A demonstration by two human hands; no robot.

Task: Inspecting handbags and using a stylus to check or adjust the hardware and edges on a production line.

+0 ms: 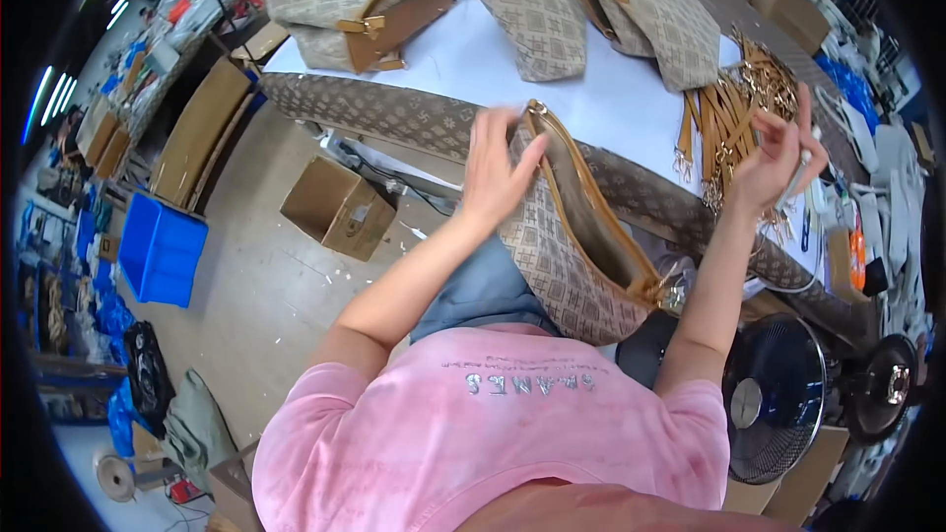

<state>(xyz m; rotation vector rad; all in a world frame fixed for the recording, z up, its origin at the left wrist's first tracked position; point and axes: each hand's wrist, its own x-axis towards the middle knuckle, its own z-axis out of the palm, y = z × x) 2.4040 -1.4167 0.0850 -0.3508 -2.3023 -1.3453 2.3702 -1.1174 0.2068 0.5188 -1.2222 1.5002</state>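
Note:
A beige patterned handbag (567,246) with tan trim rests across my lap, its long top opening facing up and showing a plain lining. My left hand (495,167) grips the far end of the bag by its rim, thumb on the edge, fingertips slightly blurred. My right hand (774,163) is raised beside a pile of tan straps (724,123) with gold metal clips, at the table's right. Its fingers are partly curled around a thin pale object (793,180) whose kind I cannot make out. Clear plastic wrap (675,281) sits at the bag's near end.
Several similar bags, one a tan-sided handbag (365,5), stand on the white-topped table (434,59). A cardboard box (340,209) and a blue bin (163,248) are on the floor to the left. A black fan (778,399) stands close by my right arm.

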